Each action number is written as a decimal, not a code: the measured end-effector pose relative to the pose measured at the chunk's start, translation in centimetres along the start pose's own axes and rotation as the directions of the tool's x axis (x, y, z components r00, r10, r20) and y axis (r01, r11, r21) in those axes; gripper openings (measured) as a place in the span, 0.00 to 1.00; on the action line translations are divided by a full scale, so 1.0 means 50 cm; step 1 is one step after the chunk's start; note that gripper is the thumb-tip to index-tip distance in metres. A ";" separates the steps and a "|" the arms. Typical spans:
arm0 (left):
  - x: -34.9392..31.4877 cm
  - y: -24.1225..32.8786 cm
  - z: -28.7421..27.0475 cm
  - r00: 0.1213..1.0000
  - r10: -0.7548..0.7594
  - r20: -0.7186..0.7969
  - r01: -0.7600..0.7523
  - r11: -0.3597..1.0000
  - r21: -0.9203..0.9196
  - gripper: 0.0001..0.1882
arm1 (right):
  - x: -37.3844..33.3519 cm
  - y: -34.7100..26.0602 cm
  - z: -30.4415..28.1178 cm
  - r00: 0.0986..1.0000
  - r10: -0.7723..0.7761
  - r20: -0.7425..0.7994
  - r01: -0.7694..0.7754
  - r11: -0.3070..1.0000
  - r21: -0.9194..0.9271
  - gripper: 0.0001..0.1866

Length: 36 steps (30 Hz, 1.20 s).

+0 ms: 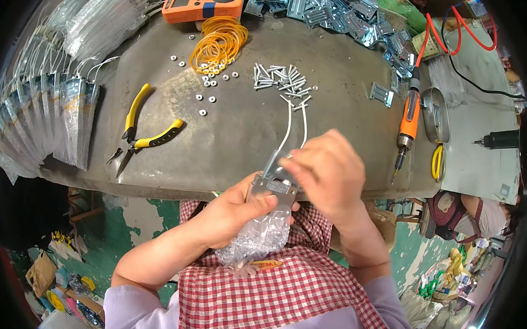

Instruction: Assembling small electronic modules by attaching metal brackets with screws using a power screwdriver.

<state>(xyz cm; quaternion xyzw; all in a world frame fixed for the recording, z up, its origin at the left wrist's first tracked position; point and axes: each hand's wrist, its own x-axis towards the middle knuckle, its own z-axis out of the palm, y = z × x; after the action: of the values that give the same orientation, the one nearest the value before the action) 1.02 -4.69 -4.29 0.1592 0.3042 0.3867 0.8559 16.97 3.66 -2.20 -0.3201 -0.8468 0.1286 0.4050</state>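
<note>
My left hand (pixel 242 206) is closed round a flat metal part (pixel 279 187) at the table's front edge, its thumb across the front. Clear bubble wrap (pixel 261 235) covers the lower end of that part and hangs over my apron. Two white wires (pixel 289 125) rise from its upper end onto the table, up to a pile of silver screws (pixel 280 78). My right hand (pixel 331 173) is closed at the upper end, thumb and fingers on a small grey plate (pixel 278 167). Motion smears the right fingers slightly.
Yellow-handled pliers (pixel 138 132) lie open at left, beside a fan of wrapped parts (pixel 50 127). Orange rubber bands (pixel 220 40), small white washers (pixel 212 99) and an orange meter (pixel 203 3) lie farther back. Metal brackets (pixel 351 13) heap at back right; an orange screwdriver (pixel 408 120) lies right.
</note>
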 end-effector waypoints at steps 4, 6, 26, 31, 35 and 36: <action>-0.006 0.003 0.005 1.000 -0.015 0.004 0.014 1.000 0.008 0.21 | -0.019 -0.013 0.026 0.999 0.005 0.053 -0.011 0.994 0.112 0.10; -0.011 -0.002 0.002 0.999 -0.010 -0.034 0.010 1.000 -0.008 0.21 | -0.013 -0.011 0.018 0.988 0.089 0.128 -0.124 0.947 0.296 0.08; -0.006 0.053 -0.024 0.873 0.348 -0.342 -0.341 0.937 0.083 0.23 | 0.034 -0.005 0.037 0.922 0.231 0.311 -0.345 0.855 0.388 0.07; -0.013 0.035 -0.017 0.791 0.551 -0.266 -0.146 0.591 0.793 0.19 | 0.024 -0.025 0.037 0.962 0.045 0.271 -0.058 0.997 0.041 0.08; -0.021 0.019 -0.022 0.833 0.530 -0.156 -0.370 0.744 0.556 0.18 | 0.021 -0.009 0.015 0.722 0.489 0.490 -0.690 0.565 0.453 0.14; -0.015 0.015 -0.025 0.846 0.521 -0.112 -0.392 0.750 0.533 0.18 | -0.001 0.016 0.025 0.687 0.491 0.535 -0.726 0.435 0.533 0.18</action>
<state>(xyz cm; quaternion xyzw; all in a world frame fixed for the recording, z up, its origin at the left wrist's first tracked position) -0.60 -4.72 -4.55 0.3903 0.4502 0.5123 0.6185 16.40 4.28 -3.41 -0.3999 -0.6008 0.6305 0.2856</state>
